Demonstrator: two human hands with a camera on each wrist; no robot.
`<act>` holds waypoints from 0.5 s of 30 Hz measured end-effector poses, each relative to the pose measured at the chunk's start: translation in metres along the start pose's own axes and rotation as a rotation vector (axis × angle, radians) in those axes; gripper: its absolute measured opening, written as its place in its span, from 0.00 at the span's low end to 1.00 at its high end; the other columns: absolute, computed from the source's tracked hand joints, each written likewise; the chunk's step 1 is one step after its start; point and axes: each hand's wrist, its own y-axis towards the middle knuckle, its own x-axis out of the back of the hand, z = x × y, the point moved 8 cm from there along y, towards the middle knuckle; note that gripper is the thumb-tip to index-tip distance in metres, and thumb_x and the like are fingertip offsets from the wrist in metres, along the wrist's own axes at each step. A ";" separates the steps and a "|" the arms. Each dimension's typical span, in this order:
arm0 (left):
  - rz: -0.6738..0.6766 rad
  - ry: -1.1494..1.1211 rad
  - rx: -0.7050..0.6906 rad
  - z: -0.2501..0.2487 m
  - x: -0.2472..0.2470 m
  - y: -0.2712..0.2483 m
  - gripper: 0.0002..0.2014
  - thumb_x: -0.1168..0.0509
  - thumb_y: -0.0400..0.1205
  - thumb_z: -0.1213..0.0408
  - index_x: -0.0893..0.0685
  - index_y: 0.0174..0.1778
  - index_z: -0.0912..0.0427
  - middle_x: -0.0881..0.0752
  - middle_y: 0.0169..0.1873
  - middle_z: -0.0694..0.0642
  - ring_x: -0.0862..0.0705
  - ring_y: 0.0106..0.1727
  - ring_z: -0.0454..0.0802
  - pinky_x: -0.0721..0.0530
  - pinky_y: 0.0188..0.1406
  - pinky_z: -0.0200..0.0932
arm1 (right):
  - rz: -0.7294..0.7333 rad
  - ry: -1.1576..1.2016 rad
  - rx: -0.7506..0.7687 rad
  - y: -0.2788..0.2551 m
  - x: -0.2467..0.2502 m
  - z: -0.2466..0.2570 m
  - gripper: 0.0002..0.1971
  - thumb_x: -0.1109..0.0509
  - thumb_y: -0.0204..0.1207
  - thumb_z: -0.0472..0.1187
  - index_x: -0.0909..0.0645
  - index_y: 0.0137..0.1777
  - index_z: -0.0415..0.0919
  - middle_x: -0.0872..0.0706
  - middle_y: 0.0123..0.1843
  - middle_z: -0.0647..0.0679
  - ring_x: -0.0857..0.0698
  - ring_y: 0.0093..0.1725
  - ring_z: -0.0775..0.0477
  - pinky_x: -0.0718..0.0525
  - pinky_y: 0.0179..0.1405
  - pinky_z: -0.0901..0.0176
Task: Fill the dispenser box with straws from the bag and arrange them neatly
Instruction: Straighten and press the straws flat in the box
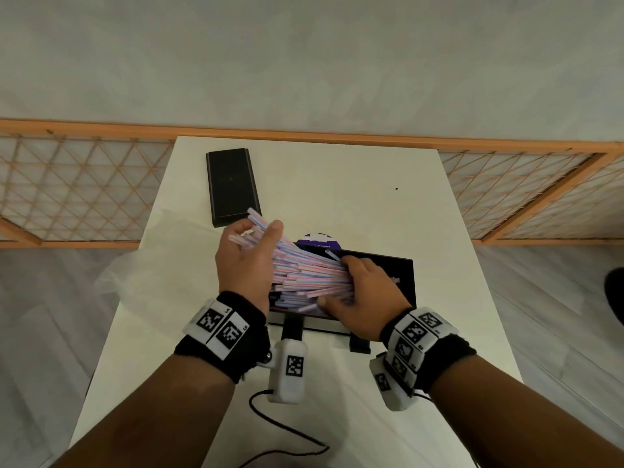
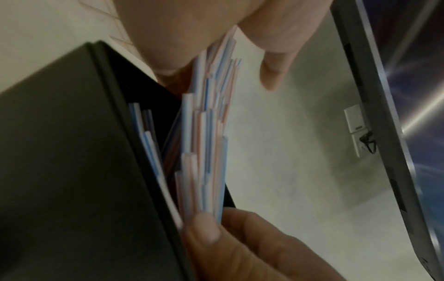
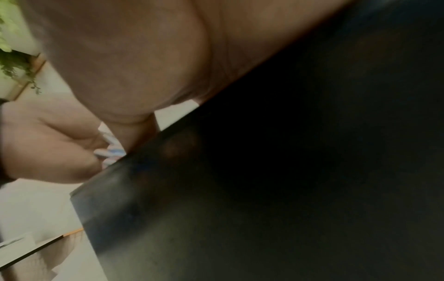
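A thick bundle of pink, blue and white striped straws (image 1: 304, 268) slants from upper left down into the open black dispenser box (image 1: 407, 275). My left hand (image 1: 260, 233) grips the raised left end, thumb on top. My right hand (image 1: 351, 282) curls over the lower right end inside the box, thumb below the bundle. In the left wrist view the straws (image 2: 206, 136) stand unevenly against the box wall (image 2: 72, 171), with my thumb (image 2: 204, 228) on their ends. The right wrist view shows mostly my palm (image 3: 144, 57) and the dark box (image 3: 264, 190). A clear plastic bag (image 1: 135, 265) lies to the left.
The box's black lid (image 1: 231, 185) lies flat at the table's far left. A purple round object (image 1: 317, 239) sits just behind the box. A black cable (image 1: 280, 430) runs across the near edge of the white table (image 1: 371, 184). Wooden lattice panels (image 1: 84, 187) flank it.
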 end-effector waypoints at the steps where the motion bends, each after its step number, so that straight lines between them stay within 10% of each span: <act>1: -0.008 0.040 -0.035 -0.002 -0.002 -0.001 0.15 0.20 0.75 0.64 0.17 0.53 0.55 0.09 0.47 0.57 0.07 0.46 0.56 0.08 0.49 0.65 | 0.010 -0.012 -0.001 0.001 -0.004 0.002 0.50 0.40 0.61 0.77 0.37 0.79 0.47 0.24 0.69 0.47 0.24 0.68 0.41 0.24 0.71 0.43; 7: 0.031 0.057 -0.102 -0.004 -0.015 -0.014 0.15 0.21 0.76 0.68 0.17 0.53 0.56 0.11 0.46 0.57 0.09 0.35 0.43 0.10 0.33 0.44 | 0.047 -0.024 -0.019 0.005 -0.011 0.006 0.51 0.47 0.53 0.82 0.36 0.78 0.59 0.28 0.59 0.48 0.25 0.62 0.40 0.24 0.69 0.43; 11: 0.028 -0.030 0.010 -0.002 -0.019 -0.017 0.09 0.24 0.78 0.69 0.11 0.53 0.62 0.08 0.50 0.65 0.07 0.49 0.61 0.08 0.51 0.62 | 0.099 -0.074 -0.032 0.009 -0.016 0.015 0.38 0.38 0.65 0.74 0.32 0.72 0.54 0.25 0.64 0.48 0.24 0.65 0.37 0.30 0.73 0.35; 15: -0.005 -0.075 0.056 -0.011 -0.013 -0.015 0.03 0.29 0.83 0.68 0.16 0.49 0.62 0.08 0.43 0.64 0.07 0.41 0.59 0.07 0.43 0.60 | -0.026 -0.066 0.087 0.006 -0.004 0.037 0.26 0.31 0.73 0.53 0.31 0.69 0.47 0.22 0.64 0.48 0.24 0.63 0.38 0.30 0.71 0.38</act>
